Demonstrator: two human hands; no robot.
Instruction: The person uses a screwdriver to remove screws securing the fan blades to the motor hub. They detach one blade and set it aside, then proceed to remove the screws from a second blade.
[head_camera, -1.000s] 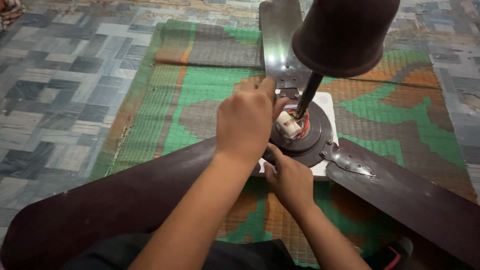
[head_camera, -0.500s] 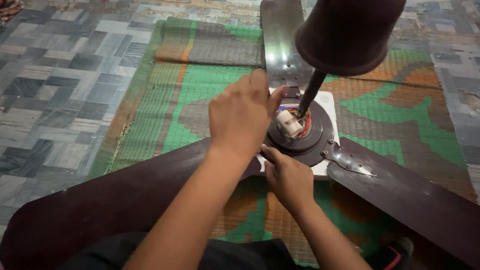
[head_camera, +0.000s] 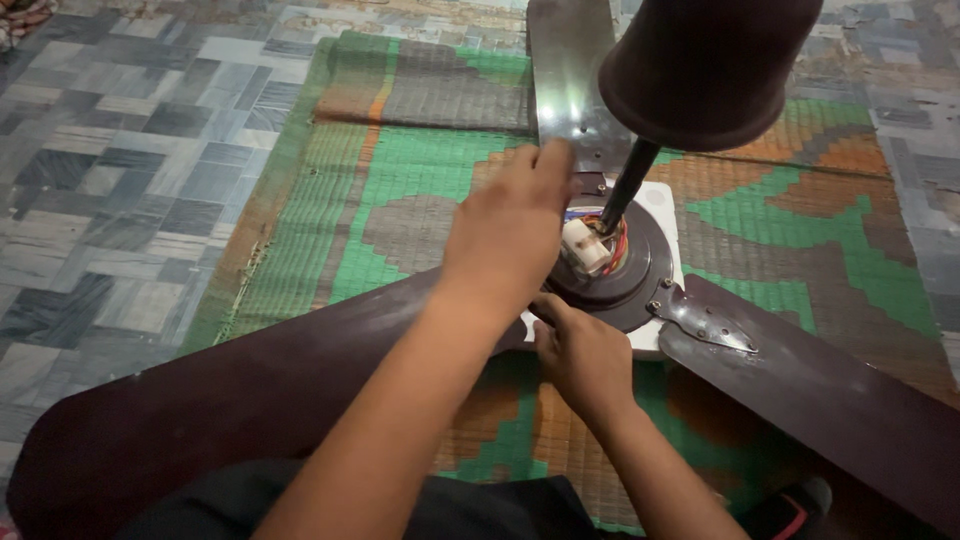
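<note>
While the ceiling fan (head_camera: 610, 270) lies on a woven green and brown mat (head_camera: 400, 180) on the tiled floor (head_camera: 130, 150), we see both hands at its dark round motor housing (head_camera: 640, 275). The left hand (head_camera: 510, 235) arches over the housing's left rim, fingers curled down onto it (what they pinch, we cannot tell). The right hand (head_camera: 580, 355) rests at the near rim, thumb and forefinger pressed to the edge where the near-left blade (head_camera: 220, 400) joins. Just beyond the left hand sit a white connector (head_camera: 583, 245) and coloured wires at the foot of the downrod (head_camera: 628, 185), under the dark canopy cup (head_camera: 710, 65).
</note>
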